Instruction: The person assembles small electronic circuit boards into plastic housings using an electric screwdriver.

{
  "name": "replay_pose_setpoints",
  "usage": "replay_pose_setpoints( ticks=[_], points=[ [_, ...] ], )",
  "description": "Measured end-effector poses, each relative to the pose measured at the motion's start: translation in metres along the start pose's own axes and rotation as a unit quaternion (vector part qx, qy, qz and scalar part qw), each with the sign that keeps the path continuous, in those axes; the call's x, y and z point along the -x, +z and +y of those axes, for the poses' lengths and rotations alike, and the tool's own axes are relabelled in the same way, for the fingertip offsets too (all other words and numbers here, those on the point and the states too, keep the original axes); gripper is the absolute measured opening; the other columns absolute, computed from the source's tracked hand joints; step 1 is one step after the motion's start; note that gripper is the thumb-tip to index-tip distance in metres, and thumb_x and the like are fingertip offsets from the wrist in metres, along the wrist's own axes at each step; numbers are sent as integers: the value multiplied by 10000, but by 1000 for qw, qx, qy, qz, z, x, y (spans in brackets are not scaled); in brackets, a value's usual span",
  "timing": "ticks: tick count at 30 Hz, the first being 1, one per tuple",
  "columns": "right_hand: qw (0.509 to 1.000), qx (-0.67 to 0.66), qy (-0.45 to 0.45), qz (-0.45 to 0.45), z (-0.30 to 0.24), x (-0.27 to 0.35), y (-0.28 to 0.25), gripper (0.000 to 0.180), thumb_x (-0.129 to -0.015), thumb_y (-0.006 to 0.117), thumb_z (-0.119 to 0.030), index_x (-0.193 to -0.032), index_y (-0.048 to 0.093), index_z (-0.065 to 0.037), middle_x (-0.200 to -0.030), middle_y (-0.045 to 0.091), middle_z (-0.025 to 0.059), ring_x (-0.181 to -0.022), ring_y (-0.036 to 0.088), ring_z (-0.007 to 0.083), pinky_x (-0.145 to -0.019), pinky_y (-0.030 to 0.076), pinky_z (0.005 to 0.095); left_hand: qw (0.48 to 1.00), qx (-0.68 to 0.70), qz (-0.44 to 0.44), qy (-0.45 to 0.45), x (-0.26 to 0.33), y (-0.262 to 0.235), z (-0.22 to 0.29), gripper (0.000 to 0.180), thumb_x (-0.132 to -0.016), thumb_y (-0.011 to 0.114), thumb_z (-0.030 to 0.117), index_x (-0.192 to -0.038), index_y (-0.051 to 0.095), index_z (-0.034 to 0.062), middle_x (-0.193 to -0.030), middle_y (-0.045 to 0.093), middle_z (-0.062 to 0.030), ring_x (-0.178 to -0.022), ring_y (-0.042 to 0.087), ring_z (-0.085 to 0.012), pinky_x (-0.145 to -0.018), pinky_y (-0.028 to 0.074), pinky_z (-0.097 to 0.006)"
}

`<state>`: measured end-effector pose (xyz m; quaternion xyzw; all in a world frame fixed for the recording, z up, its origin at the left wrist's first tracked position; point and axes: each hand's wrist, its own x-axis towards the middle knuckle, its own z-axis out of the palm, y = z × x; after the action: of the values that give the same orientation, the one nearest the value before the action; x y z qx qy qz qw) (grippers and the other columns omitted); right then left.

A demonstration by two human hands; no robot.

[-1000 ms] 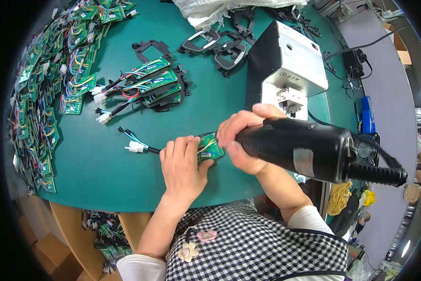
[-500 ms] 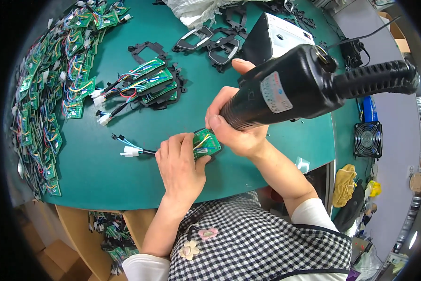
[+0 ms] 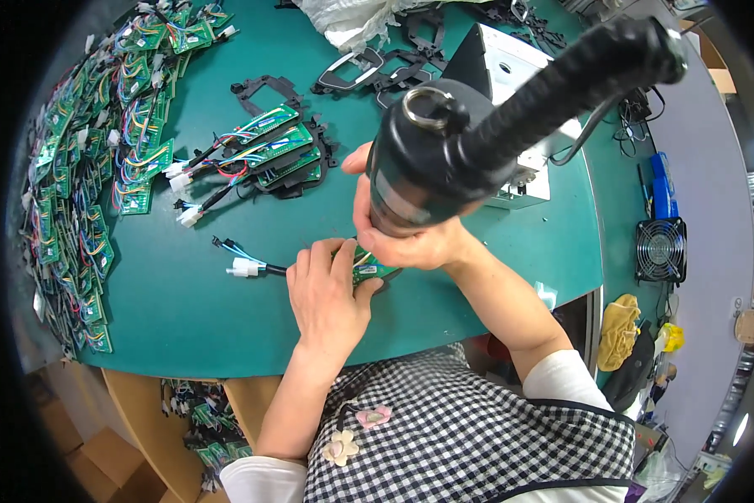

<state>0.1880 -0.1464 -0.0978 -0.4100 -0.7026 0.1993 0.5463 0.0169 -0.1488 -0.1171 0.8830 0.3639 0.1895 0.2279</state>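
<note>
My left hand (image 3: 322, 289) presses a green circuit board (image 3: 368, 271) down on the table, thumb at its near edge and fingers across its top. From the board's left side a black cable runs out to a white connector (image 3: 244, 267). My right hand (image 3: 414, 245) is wrapped round a black electric screwdriver (image 3: 414, 189), held upright over the board. The screwdriver's tip is hidden behind the hand. Beyond my left hand lie several boards (image 3: 283, 147) set on black plastic frames (image 3: 297, 186), their wires pointing left.
A long heap of wired boards (image 3: 83, 193) covers the table's left side. At the back are black frames (image 3: 352, 71), a plastic bag (image 3: 343, 21) and a white-and-black box (image 3: 498, 63). A small fan (image 3: 660, 250) and a yellow cloth (image 3: 618, 331) are at the right.
The screwdriver has swung from leaning right to nearly upright, its body moving left over the board. My right hand has shifted slightly left with it. My left hand stays on the board.
</note>
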Motion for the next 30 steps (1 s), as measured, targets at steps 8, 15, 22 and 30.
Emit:
replay_pose_setpoints(
  ticks=[8, 15, 22, 30],
  points=[
    [907, -52, -81, 410, -69, 9, -86, 666, -756, 561, 9, -1309, 191, 38, -626, 541, 83, -526, 549, 167, -573, 496, 297, 999, 20, 12, 38, -4, 9, 0, 534, -524, 789, 84, -1013, 585, 23, -966, 553, -65, -876, 517, -258, -750, 391, -372],
    [945, 13, 34, 325, -62, 14, -95, 690, -707, 581, 48, -1292, 216, 74, -627, 568, 45, -535, 556, 133, -549, 463, 247, 995, 16, -21, 92, -11, -7, 4, 668, -530, 794, 123, -1134, 523, 30, -1043, 524, -111, -1012, 486, -292, -937, 339, -429],
    [932, -98, 58, 343, -73, 48, -30, 760, -760, 559, -49, -1360, 92, -55, -624, 494, 85, -541, 531, 188, -553, 475, 348, 995, -1, -22, 95, -9, -3, -8, 477, -588, 768, 121, -1031, 610, 35, -911, 491, -97, -916, 482, -267, -954, 337, -432],
    [946, -104, 134, 278, -52, 48, -10, 740, -743, 576, -1, -1335, 131, -22, -645, 525, 106, -564, 537, 187, -597, 478, 324, 997, 37, -29, 63, -8, -1, -9, 504, -555, 788, 112, -1023, 617, 32, -889, 498, -75, -839, 481, -238, -717, 372, -351]
  ],
)
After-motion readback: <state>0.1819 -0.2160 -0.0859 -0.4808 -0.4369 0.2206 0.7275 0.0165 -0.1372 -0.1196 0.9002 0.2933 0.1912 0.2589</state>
